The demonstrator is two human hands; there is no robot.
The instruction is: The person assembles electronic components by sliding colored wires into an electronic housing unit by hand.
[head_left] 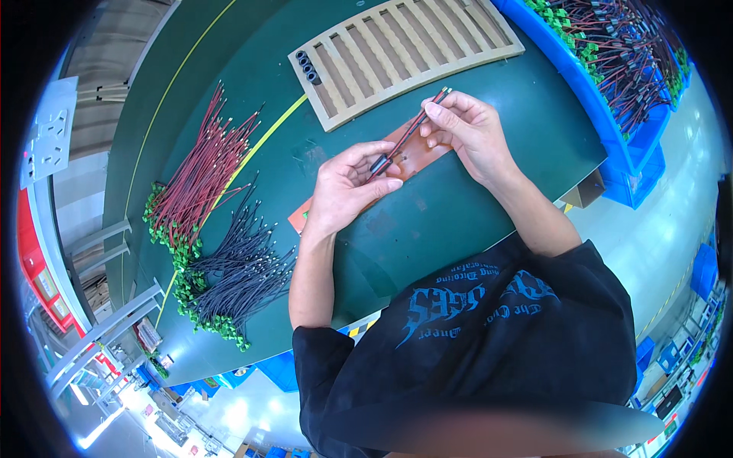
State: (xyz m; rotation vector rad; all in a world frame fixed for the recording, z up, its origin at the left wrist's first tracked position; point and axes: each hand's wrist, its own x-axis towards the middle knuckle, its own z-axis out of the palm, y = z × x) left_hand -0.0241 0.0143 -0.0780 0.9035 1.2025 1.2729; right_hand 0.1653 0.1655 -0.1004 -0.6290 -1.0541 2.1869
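Note:
My left hand point(353, 185) is closed around a small black cylindrical core point(379, 162) above the middle of the green table. A red wire and a black wire point(408, 131) run side by side up and right from the core. Near their bare, light-coloured tips, my right hand point(475, 136) pinches the two wires between thumb and fingers. Part of the core and the lower wire ends are hidden by the left fingers. Beneath both hands lies an orange-brown strip point(432, 156).
Red wires point(206, 172) and black wires point(243, 263) with green connectors lie in bundles at left. Beyond my hands sits a slotted wooden tray point(343, 114), with several black cores point(307, 67) in its left corner slot. A blue bin point(611, 145) of red-and-black wire assemblies stands at far right.

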